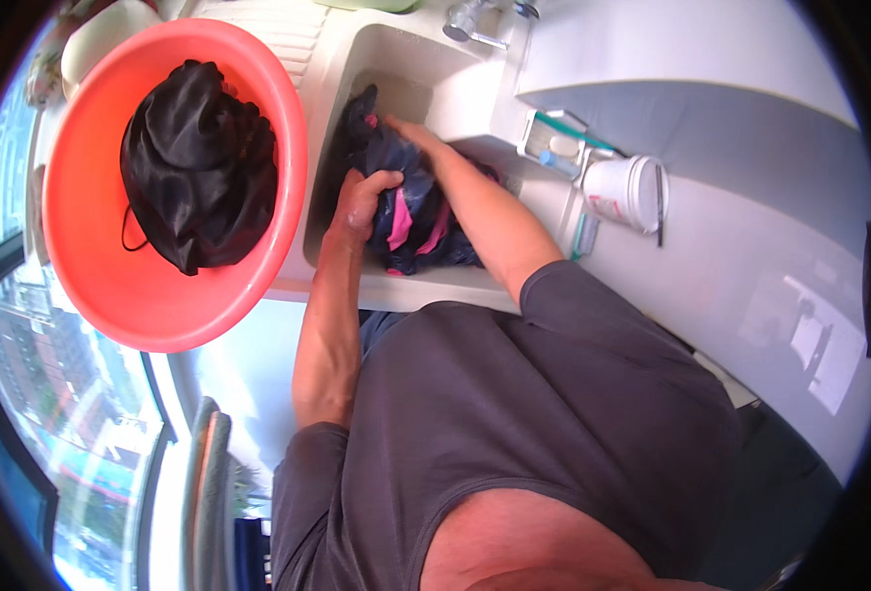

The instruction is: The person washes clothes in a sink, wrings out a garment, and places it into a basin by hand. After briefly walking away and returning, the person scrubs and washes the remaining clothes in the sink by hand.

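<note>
A wet dark navy garment with pink parts (406,214) lies bunched in the pale laundry sink (435,292). My left hand (365,196) grips a fold of it, the thumb lying over the cloth. My right hand (414,137) is at the upper part of the bunch, touching the cloth; its fingers are partly hidden, so its grip is unclear. To the left, a shiny black cloth bundle (199,162) sits in a large red plastic basin (177,336), with a thin cord loop showing beside it.
A chrome faucet (465,21) stands at the sink's top edge. Right of the sink are a white wire rack (531,137) with a brush and soap, and a white plastic bucket (620,192). A ribbed washboard surface (280,33) lies between basin and sink. Windows line the left side.
</note>
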{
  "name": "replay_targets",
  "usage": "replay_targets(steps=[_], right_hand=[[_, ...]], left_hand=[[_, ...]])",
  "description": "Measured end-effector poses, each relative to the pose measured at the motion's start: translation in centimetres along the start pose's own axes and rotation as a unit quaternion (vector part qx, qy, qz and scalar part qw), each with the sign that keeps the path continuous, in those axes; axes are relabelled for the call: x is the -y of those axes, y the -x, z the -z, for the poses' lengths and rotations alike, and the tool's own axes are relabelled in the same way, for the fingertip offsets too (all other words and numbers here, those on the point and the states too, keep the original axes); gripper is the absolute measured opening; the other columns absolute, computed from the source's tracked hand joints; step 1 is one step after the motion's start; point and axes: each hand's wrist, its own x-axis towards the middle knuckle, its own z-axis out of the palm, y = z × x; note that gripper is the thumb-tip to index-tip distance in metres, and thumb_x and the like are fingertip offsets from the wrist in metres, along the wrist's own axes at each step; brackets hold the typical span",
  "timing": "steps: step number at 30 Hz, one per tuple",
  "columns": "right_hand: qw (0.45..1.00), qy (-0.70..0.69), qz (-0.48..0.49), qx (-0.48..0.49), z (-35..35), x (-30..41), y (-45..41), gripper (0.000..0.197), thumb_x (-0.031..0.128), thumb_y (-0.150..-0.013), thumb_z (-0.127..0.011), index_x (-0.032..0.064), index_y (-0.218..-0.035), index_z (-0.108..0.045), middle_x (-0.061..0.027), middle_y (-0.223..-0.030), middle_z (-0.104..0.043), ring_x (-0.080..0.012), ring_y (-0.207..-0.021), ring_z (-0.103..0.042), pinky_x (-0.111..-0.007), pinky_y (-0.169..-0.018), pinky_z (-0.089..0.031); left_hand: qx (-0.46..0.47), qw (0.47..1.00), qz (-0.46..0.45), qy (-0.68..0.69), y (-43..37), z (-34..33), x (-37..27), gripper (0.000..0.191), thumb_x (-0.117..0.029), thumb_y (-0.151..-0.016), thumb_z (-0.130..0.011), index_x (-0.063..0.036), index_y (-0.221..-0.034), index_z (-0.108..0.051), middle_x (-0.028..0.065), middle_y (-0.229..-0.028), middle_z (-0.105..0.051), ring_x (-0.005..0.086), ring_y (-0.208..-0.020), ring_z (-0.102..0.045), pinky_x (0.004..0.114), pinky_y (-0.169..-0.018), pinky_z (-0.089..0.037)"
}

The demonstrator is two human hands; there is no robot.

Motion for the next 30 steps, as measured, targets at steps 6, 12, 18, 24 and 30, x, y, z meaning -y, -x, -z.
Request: replay_targets(steps=[6, 12, 18, 24, 30], right_hand=[[0.942, -0.120, 0.000, 0.313, -0.9, 1.6, 5.4, 0.041, 0.045, -0.105, -0.048, 0.0099, -0.108, -0.069, -0.0048, -0.099, -0.072, -0.0177, -0.088, -0.066, -0.034, -0.086, -0.054], [0.978, -0.091, -0.003, 0.188, 0.6, 3.2, 4.9, 0.021, 0.025, -0.093, -0.064, 0.0074, -0.103, -0.071, -0.0063, -0.090, -0.072, -0.0168, -0.080, -0.067, -0.031, -0.078, -0.054], [0.961, 0.032, 0.271, -0.050, -0.9, 6.6, 7.0, 0.045, 0.006, -0.072, -0.074, 0.0013, -0.116, -0.065, -0.0103, -0.106, -0.069, -0.0204, -0.094, -0.066, -0.030, -0.088, -0.052], [0.849, 0.251, 0.432, -0.173, -0.7, 7.5, 8.5, 0.060, 0.018, -0.068, -0.079, 0.0081, -0.123, -0.060, -0.0163, -0.118, -0.068, -0.0311, -0.114, -0.063, -0.039, -0.098, -0.050], [0.747, 0.492, 0.367, -0.256, -2.4, 5.1, 6.6, 0.065, 0.036, -0.074, -0.081, 0.0180, -0.132, -0.060, -0.0260, -0.130, -0.050, -0.0479, -0.115, -0.056, -0.050, -0.099, -0.049]], left_hand=[[0.113, 0.984, -0.042, -0.128, 3.6, -3.4, -3.5, 0.054, -0.002, -0.070, -0.067, 0.0054, -0.123, -0.061, 0.0082, -0.113, -0.068, 0.0221, -0.105, -0.065, 0.033, -0.099, -0.048], [0.149, 0.932, 0.036, -0.328, 3.9, -2.5, -3.2, 0.047, -0.004, -0.069, -0.073, 0.0029, -0.114, -0.065, 0.0036, -0.105, -0.069, 0.0154, -0.097, -0.063, 0.031, -0.093, -0.049], [0.049, 0.945, 0.100, -0.309, 3.5, 0.3, -2.5, 0.044, -0.009, -0.076, -0.068, 0.0029, -0.117, -0.064, 0.0089, -0.104, -0.070, 0.0197, -0.091, -0.066, 0.033, -0.089, -0.052], [-0.236, 0.960, 0.152, -0.016, -2.3, 4.4, 1.8, 0.042, -0.015, -0.089, -0.063, 0.0052, -0.126, -0.060, 0.0173, -0.118, -0.068, 0.0311, -0.104, -0.068, 0.038, -0.097, -0.053], [-0.363, 0.927, 0.079, -0.048, -5.7, 4.6, 4.7, 0.062, -0.030, -0.089, -0.069, 0.0038, -0.138, -0.053, 0.0199, -0.131, -0.062, 0.0314, -0.115, -0.063, 0.039, -0.102, -0.050]])
